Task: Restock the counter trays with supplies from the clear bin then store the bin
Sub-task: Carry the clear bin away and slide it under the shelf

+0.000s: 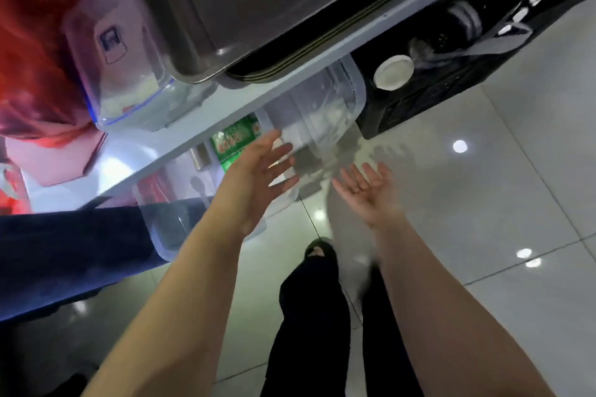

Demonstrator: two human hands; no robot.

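Note:
A clear plastic bin (325, 106) sits on the tiled floor, partly under the counter edge (180, 142), with pale white supplies inside it. My left hand (258, 171) reaches toward the bin's near side, fingers spread, holding nothing. My right hand (367, 190) hovers palm-up just right of the bin's near corner, fingers apart and empty. A second clear container (174, 219) stands lower left under the counter. Metal trays (232, 10) rest stacked on the countertop above.
A black crate (458, 74) holding white lids and dark items stands right of the bin. A green packet (235, 138) lies under the counter. A clear tub (122, 51) and a red object (32, 51) sit on the counter. My dark-trousered legs (312, 316) stand below.

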